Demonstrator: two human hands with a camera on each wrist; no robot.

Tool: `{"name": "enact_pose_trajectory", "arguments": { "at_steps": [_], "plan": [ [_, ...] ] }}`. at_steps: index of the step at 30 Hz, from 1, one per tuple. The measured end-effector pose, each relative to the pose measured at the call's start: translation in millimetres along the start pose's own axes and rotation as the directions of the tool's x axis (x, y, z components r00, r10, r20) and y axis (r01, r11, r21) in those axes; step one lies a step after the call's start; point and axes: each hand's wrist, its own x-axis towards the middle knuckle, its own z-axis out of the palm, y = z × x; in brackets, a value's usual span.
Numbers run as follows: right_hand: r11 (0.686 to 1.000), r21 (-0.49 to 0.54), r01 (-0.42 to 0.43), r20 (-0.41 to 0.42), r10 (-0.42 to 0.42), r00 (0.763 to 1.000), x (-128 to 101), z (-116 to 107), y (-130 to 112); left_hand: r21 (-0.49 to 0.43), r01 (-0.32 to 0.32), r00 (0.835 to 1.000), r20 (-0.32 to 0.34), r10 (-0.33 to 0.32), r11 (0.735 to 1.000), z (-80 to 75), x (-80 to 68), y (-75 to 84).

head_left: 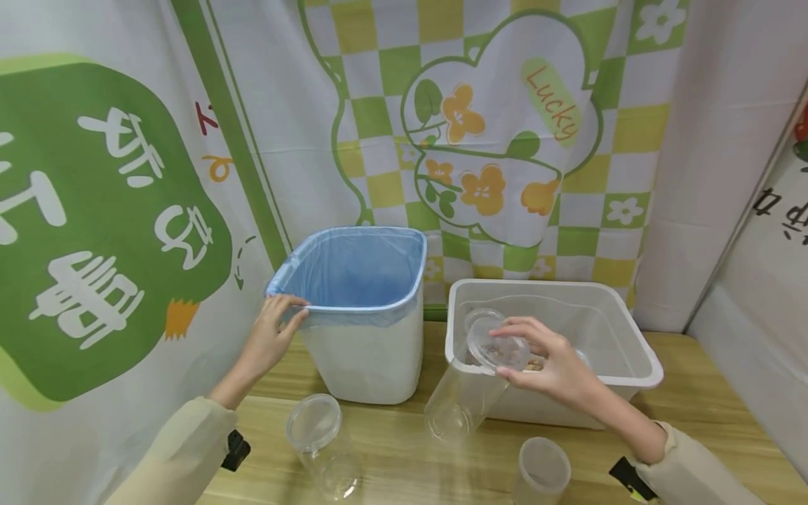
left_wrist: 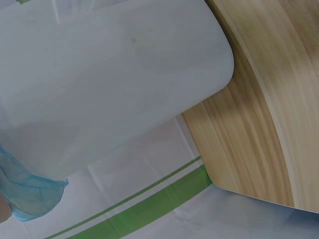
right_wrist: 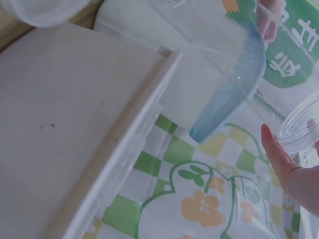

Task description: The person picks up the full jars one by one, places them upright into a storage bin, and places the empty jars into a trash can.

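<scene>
My left hand (head_left: 275,327) holds the front left rim of a white trash bin (head_left: 372,358), with fingers along the edge and thumb on the outside. A blue bin liner (head_left: 372,266) is folded over that rim. In my right hand (head_left: 555,354) is a clear plastic jar (head_left: 451,407), pinched at its round lidded end and tilted, its base toward the lower left. The right wrist view shows the thick clear rim (right_wrist: 299,134) beside a finger. A light grey tub (head_left: 555,407) stands behind and below this hand, with small brown pieces (head_left: 535,365) visible in it.
Another clear lidded jar (head_left: 315,424) stands at the table's front left. A translucent cup-like container (head_left: 544,466) stands at the front right. Behind the bin and tub hangs a printed cloth (head_left: 505,140). All stand on a wooden table (head_left: 391,449).
</scene>
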Motion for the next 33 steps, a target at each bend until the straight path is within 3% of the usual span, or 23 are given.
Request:
{"name": "enact_pose_trajectory", "arguments": {
  "at_steps": [10,16,33],
  "plan": [
    [0.981,0.130,-0.142,-0.067,0.152,0.986,27,-21,-7,0.000,-0.001,1.000,0.003,0.001,1.000,0.7,1.1,-0.6],
    [0.961,0.244,-0.127,-0.077,0.150,0.986,47,-30,-9,0.005,0.000,1.000,0.000,0.000,1.000,0.5,1.2,-1.3],
    [0.933,0.307,-0.190,-0.088,0.227,0.970,87,-54,-13,-0.001,0.002,1.000,0.005,-0.002,1.000,-0.1,-0.2,-0.4]
  ]
}}
